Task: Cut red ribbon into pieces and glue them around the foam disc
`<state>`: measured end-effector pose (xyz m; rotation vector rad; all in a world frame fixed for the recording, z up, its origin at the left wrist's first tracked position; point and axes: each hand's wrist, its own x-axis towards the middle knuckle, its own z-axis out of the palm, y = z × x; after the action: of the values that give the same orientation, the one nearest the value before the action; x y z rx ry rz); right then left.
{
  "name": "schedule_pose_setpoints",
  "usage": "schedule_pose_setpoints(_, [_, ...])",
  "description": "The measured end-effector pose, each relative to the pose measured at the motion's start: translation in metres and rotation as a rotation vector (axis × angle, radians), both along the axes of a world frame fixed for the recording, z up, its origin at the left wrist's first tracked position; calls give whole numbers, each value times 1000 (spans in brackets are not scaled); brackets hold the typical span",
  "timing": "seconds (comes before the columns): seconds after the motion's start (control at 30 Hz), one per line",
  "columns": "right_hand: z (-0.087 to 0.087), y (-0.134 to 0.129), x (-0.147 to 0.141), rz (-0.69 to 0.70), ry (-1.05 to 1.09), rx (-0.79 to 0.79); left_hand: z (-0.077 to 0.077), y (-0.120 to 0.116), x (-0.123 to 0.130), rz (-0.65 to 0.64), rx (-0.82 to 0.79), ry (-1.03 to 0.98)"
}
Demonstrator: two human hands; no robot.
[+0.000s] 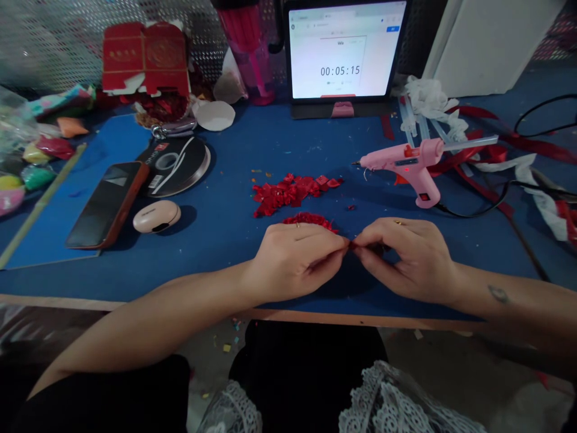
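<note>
My left hand [295, 261] and my right hand [406, 258] meet at the fingertips, pinching a small red ribbon piece [350, 243] between them. Just beyond my hands lies a round, ruffled red ribbon piece [310, 219], partly hidden by my left hand. Farther up, a loose heap of cut red ribbon squares [288, 193] lies on the blue tabletop [216, 153]. A pink hot glue gun [406, 165] rests on its side to the right of the heap, beyond my right hand, with a glue stick in its back end.
A phone [107, 204], a cream earbud case [157, 216] and a black ribbon spool [174, 165] lie at the left. A tablet showing a timer [342, 51] stands at the back. Red and white ribbon strips [545, 204] and a black cable lie at the right.
</note>
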<state>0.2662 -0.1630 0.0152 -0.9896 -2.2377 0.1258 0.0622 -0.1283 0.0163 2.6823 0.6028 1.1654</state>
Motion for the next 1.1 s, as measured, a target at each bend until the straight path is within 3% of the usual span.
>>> schedule_pose_setpoints(0.63, [0, -2, -2, -6, 35, -52, 0, -2, 0, 31, 43, -16])
schedule_pose_setpoints(0.77, [0, -2, -4, -3, 42, -72, -1, -2, 0, -20, 71, -37])
schedule_pose_setpoints(1.1, [0, -3, -7, -4, -5, -52, -4, -2, -1, -11, 219, 24])
